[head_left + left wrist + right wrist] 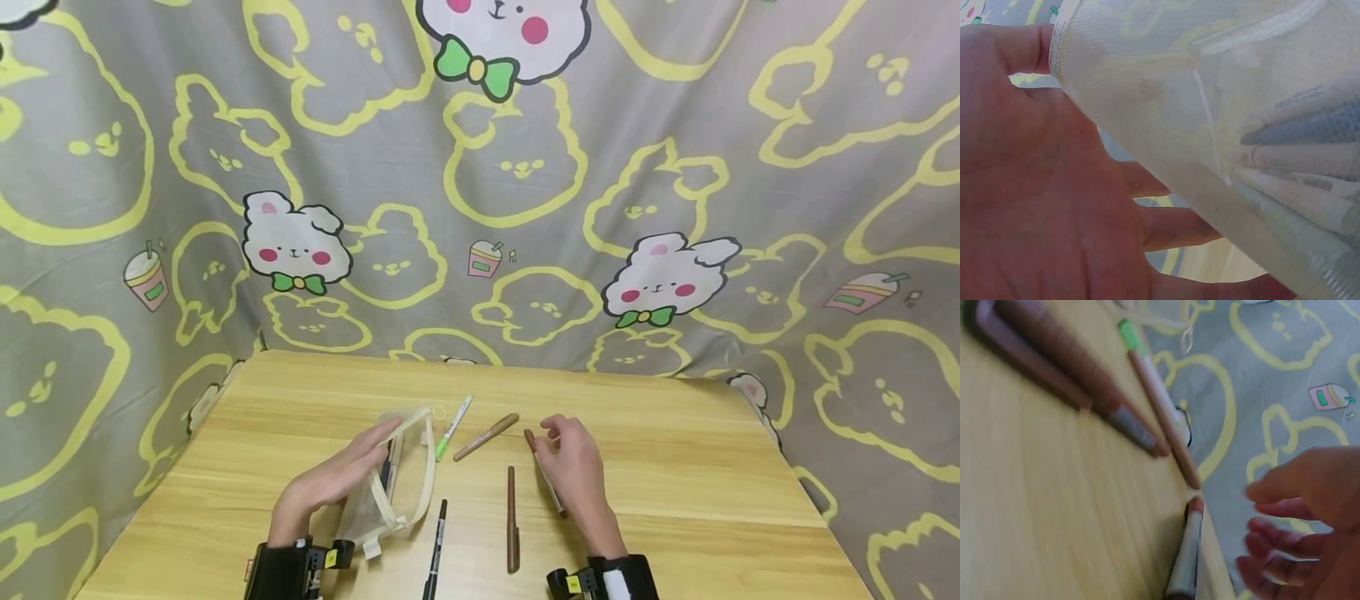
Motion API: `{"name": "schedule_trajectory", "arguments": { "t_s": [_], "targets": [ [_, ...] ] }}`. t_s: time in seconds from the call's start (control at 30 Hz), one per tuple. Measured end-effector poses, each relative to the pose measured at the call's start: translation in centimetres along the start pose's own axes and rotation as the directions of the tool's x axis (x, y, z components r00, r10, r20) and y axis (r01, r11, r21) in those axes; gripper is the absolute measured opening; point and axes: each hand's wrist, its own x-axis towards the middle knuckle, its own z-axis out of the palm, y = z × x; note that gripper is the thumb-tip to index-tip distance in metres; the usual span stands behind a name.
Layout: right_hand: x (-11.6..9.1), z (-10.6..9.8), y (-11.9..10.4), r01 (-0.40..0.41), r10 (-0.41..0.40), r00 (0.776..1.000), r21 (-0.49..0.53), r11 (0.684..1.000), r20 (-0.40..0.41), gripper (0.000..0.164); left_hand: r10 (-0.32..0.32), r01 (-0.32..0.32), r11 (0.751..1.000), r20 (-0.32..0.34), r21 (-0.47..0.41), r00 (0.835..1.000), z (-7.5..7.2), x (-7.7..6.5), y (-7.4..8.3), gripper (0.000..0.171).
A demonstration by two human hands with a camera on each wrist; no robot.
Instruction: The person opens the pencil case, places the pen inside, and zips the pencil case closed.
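My left hand (337, 475) holds the side of a see-through zip pencil pouch (358, 518), its opening spread toward the right. In the left wrist view the thumb is at the pouch's rim and the other fingers lie behind the mesh. Several pens (1310, 159) show inside. My right hand (576, 468) hovers by a slim brown-ended marker (553, 487), fingers loosely bent and empty; the right wrist view shows a gap between the fingertips and this marker (1185, 556).
Left of the right hand lie a brown capped marker (512, 521) and another brown marker (486, 437). A white marker with a green end (453, 429) rests beyond the pouch. Near the front lies a black pen (437, 546). A patterned curtain (525, 250) borders the wooden table (690, 467).
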Motion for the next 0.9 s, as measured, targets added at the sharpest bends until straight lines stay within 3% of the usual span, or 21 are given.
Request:
{"name": "schedule_trajectory", "arguments": {
  "t_s": [0.2,0.33,0.53,0.7,0.9],
  "targets": [
    [-0.6,-0.7,0.7,-0.038,0.058,0.978,-0.101,0.994,0.201,0.040,0.012,-0.012,1.000,0.004,0.003,1.000,0.1,0.0,0.0,0.058],
    [-0.8,-1.1,0.6,-0.069,0.099,0.957,-0.117,0.991,0.274,0.047,0.020,-0.020,1.000,0.004,0.013,1.000,0.1,0.1,0.1,0.058],
    [-1.1,-0.8,0.7,-0.082,0.107,0.947,-0.093,0.992,0.304,0.041,-0.002,0.002,1.000,0.005,0.007,1.000,0.2,0.0,0.1,0.058],
    [-1.4,-0.6,0.7,-0.081,0.097,0.948,-0.067,0.994,0.302,0.032,-0.006,0.006,1.000,0.001,0.012,1.000,0.2,0.0,0.1,0.058],
    [-1.4,-0.4,0.3,-0.081,0.077,0.954,0.000,0.997,0.291,0.032,-0.008,0.008,1.000,0.001,0.012,1.000,0.2,0.0,0.1,0.058]
  ]
}}
